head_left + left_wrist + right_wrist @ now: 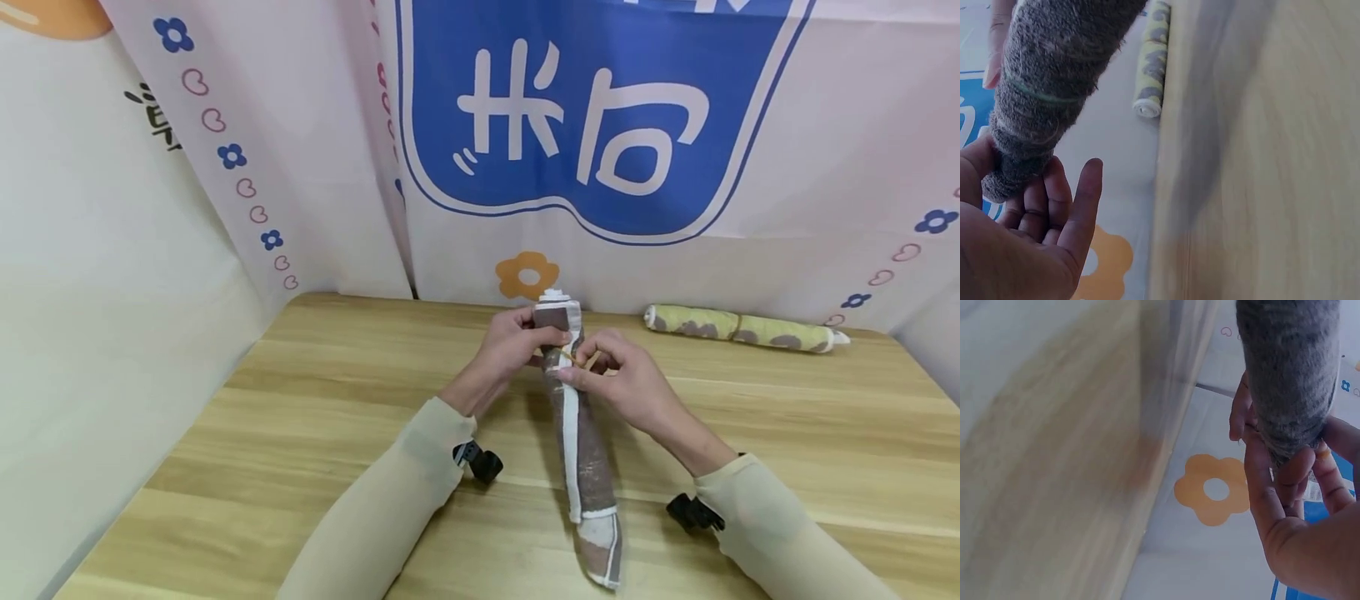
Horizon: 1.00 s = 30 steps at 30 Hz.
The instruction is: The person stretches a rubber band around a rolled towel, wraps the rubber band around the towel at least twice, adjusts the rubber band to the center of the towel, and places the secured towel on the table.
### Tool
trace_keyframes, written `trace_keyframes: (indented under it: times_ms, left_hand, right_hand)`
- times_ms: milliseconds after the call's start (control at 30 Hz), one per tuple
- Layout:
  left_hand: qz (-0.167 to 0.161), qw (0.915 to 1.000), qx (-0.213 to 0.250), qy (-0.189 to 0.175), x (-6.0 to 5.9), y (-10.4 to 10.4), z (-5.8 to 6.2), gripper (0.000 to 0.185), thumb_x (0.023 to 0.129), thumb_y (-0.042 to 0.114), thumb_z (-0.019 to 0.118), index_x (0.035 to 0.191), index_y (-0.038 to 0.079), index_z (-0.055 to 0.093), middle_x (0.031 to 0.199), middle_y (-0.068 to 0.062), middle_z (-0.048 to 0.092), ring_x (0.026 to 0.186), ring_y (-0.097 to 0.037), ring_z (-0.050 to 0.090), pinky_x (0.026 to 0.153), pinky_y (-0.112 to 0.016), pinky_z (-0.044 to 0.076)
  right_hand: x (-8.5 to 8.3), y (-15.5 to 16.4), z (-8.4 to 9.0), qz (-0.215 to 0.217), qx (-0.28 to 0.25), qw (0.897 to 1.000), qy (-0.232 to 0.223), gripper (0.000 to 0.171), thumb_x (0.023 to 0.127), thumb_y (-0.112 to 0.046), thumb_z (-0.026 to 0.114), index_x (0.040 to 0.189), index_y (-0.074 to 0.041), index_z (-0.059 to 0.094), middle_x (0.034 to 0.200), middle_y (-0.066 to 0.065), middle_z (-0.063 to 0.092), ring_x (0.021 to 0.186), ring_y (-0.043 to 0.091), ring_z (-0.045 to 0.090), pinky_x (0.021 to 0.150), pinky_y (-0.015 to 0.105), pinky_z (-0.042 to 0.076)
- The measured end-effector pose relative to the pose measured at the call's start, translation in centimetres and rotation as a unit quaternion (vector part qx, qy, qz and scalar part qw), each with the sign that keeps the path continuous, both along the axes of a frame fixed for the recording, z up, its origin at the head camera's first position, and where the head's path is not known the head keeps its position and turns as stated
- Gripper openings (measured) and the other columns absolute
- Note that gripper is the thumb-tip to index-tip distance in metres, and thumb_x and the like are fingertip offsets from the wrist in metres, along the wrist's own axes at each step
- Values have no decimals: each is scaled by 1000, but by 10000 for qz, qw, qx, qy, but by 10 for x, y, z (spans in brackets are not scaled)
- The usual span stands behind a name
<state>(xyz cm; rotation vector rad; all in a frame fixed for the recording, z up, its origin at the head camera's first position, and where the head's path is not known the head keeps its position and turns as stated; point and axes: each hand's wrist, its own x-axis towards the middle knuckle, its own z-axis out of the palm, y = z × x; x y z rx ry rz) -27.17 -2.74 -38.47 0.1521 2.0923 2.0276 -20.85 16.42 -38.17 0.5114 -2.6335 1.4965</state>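
Note:
A brown towel with white edging (592, 467), rolled into a long tube, is held up over the table and points away from the person. My left hand (504, 354) grips it near its far end, thumb on top and fingers beneath. Close beside, my right hand (628, 382) pinches a thin yellowish rubber band (572, 358) at the roll's upper side. The left wrist view shows the fuzzy underside of the towel (1063, 56), with a thin line across it. In the right wrist view, the roll (1291, 362) partly hides the fingers.
A second rolled towel (690, 322), yellow-green with grey-brown patches and a band round its middle, lies at the table's back right. The wooden table (315, 433) meets a printed cloth backdrop (330, 208) along its back edge.

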Motion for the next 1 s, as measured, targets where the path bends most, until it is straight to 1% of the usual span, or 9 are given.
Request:
trace_keyframes:
  times_ms: [133, 233, 467, 567, 633, 733, 833, 933, 1000]
  left_hand:
    - [96, 9999, 105, -76, -1, 2, 3, 25, 87, 13, 85, 108, 3, 75, 103, -8, 73, 89, -19, 67, 78, -36, 62]
    - [113, 9998, 131, -71, 0, 3, 3, 25, 87, 12, 86, 107, 3, 75, 102, -8, 73, 88, -19, 67, 78, -36, 62]
    - [94, 9996, 263, 5, 2, 1, 4, 29, 89, 12, 85, 113, 1, 73, 105, -10, 74, 88, -21, 69, 78, -35, 62]
    - [75, 9995, 298, 48, 2, 0, 4, 29, 89, 12, 85, 113, 1, 73, 105, -10, 74, 87, -21, 69, 78, -36, 62]
    - [46, 9996, 293, 38, 3, 0, 4, 28, 89, 13, 85, 111, 1, 73, 104, -10, 74, 87, -20, 69, 78, -36, 62]
    - [8, 9996, 291, 66, 3, 0, 5, 27, 89, 13, 85, 111, 2, 73, 104, -9, 74, 87, -20, 68, 78, -35, 62]
    - [25, 9994, 327, 129, 2, -1, 5, 29, 89, 12, 85, 113, 1, 73, 105, -10, 74, 88, -20, 69, 78, -36, 63]
    - [43, 9995, 294, 108, 0, -1, 5, 31, 89, 11, 85, 116, 1, 73, 107, -10, 74, 90, -20, 69, 79, -36, 63]
    - [20, 9996, 278, 94, 0, -2, 4, 32, 89, 11, 86, 117, 2, 72, 108, -9, 74, 90, -20, 70, 80, -36, 63]
  right_hand:
    - [1, 1, 0, 58, 91, 9997, 215, 24, 97, -27, 81, 89, -15, 62, 101, 5, 61, 83, 24, 54, 69, 34, 46]
    - [2, 0, 0, -6, 159, 9996, 253, 29, 98, -28, 80, 85, -14, 58, 94, 5, 56, 83, 23, 51, 67, 32, 44]
    - [3, -2, 2, -483, 421, 9979, -60, 41, 100, -38, 76, 80, -11, 52, 85, 6, 51, 77, 21, 49, 63, 31, 42]
    - [3, -1, 3, -566, 387, 9975, -163, 46, 101, -44, 73, 76, -11, 53, 79, 5, 50, 71, 22, 48, 60, 32, 40]
    - [3, -1, 3, -518, 374, 9979, -141, 49, 101, -46, 72, 72, -11, 52, 77, 5, 50, 70, 22, 48, 59, 32, 39]
    - [2, 0, 3, -394, 394, 9984, 34, 51, 102, -45, 71, 68, -12, 51, 77, 4, 51, 69, 21, 47, 59, 32, 39]
    - [2, 2, 5, -284, 364, 9985, 309, 45, 102, -39, 73, 68, -14, 57, 81, 4, 52, 73, 21, 50, 62, 32, 42]
    - [1, 3, 5, -180, 185, 9981, 552, 35, 102, -30, 74, 72, -15, 66, 92, 3, 56, 85, 20, 55, 71, 30, 49]
    - [1, 4, 4, -204, -34, 9982, 559, 30, 103, -26, 74, 77, -13, 70, 100, 4, 58, 94, 20, 58, 76, 29, 53]
